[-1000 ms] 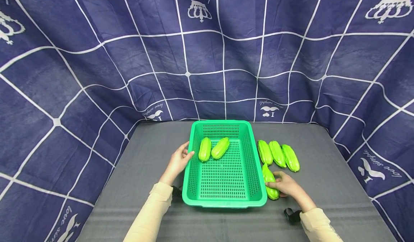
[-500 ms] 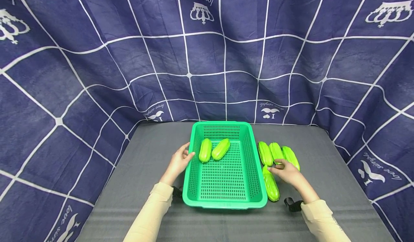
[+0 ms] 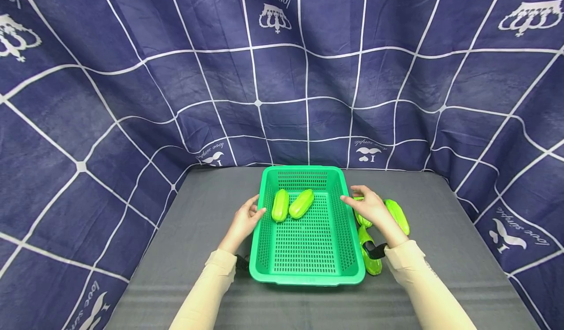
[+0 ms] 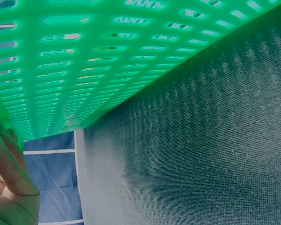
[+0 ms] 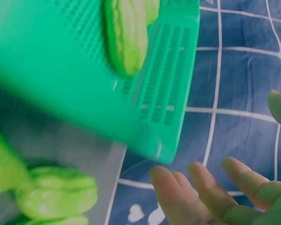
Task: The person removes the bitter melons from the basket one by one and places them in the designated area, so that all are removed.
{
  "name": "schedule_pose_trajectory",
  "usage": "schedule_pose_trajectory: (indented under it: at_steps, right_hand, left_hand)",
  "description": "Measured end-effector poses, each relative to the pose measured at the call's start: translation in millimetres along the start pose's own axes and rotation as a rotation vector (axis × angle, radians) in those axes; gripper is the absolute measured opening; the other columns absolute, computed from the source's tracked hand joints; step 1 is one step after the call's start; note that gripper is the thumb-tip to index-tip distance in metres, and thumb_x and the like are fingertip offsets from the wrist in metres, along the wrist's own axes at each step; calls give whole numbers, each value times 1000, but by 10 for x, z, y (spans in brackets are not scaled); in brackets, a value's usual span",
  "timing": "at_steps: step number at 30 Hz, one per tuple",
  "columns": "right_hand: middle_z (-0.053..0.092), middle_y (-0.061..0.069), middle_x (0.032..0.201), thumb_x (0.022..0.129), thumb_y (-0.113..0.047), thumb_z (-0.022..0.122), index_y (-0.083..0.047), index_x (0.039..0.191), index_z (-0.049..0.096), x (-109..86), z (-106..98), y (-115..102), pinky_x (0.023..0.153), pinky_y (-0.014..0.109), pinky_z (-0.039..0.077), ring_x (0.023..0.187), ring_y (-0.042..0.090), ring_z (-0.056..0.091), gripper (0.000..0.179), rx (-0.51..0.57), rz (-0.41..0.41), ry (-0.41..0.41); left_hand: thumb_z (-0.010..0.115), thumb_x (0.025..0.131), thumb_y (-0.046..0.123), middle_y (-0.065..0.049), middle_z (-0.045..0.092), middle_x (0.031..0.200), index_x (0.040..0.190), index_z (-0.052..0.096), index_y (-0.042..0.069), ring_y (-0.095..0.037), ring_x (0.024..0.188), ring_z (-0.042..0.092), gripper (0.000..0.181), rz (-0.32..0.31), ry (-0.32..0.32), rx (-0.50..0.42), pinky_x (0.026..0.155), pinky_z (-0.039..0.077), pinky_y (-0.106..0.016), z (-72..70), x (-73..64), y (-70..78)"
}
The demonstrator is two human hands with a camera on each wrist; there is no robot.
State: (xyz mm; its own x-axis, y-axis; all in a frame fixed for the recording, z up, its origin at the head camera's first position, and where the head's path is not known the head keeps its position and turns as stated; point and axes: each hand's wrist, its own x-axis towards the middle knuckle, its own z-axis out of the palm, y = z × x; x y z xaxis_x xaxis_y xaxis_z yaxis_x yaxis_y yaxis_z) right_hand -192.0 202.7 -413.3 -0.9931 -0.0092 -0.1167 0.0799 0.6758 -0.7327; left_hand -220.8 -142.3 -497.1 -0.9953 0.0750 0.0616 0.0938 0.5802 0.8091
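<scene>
A green plastic basket (image 3: 304, 277) with slotted walls stands on the grey table. My left hand (image 3: 244, 222) holds its left rim, thumb over the edge and fingers outside; in the left wrist view those fingers (image 4: 9, 164) lie against the wall. Inside the basket rest two light-green ridged gourds, one upright (image 3: 280, 205) and one slanted (image 3: 301, 203). At the right rim hovers my right hand (image 3: 372, 208), fingers apart and holding nothing. Under and around it lie more gourds: one (image 3: 372, 266) beside the basket, one (image 3: 397, 217) farther right, another (image 3: 362, 219) partly covered.
Behind and at both sides of the grey table (image 3: 194, 198) hangs a dark blue curtain (image 3: 326, 75) with white lines and prints. A black strap (image 3: 374, 250) sits at the right wrist, over the nearest gourd.
My right hand has let go of the gourd beside the basket, then moved away from me and left to the basket's right rim. My left hand has stayed at the left rim.
</scene>
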Motion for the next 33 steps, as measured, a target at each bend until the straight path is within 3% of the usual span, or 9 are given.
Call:
schedule_pose_trajectory:
  at_steps: [9, 17, 24, 33]
  right_hand:
    - [52, 27, 139, 97, -38, 60, 0, 146, 41, 226, 239, -230, 100, 52, 47, 128, 41, 52, 65, 45, 3, 65]
    - [53, 27, 138, 96, -39, 60, 0, 146, 40, 346, 549, -275, 98, 51, 48, 121, 41, 58, 66, 93, 29, 80]
    - [56, 29, 132, 95, -37, 62, 3, 142, 45, 428, 808, -308, 99, 52, 46, 121, 41, 54, 64, 68, 20, 118]
    - [58, 29, 128, 93, -35, 65, 6, 139, 47, 488, 1021, -348, 98, 52, 46, 120, 40, 56, 64, 65, 32, 131]
  left_hand:
    - [66, 96, 22, -15, 63, 101, 146, 46, 3, -21, 82, 62, 57, -37, -7, -9, 71, 52, -35, -2, 14, 2]
    - [65, 96, 33, -15, 62, 96, 141, 49, -2, -18, 76, 61, 59, 61, 16, -36, 65, 51, -34, -18, -24, 1]
    - [65, 96, 23, -15, 63, 101, 145, 47, 2, -22, 83, 62, 56, -26, 0, -12, 72, 52, -37, -9, 12, 11]
    - [66, 96, 21, -15, 63, 100, 144, 47, 1, -22, 83, 63, 56, -8, 2, -9, 72, 53, -37, -5, 13, 13]
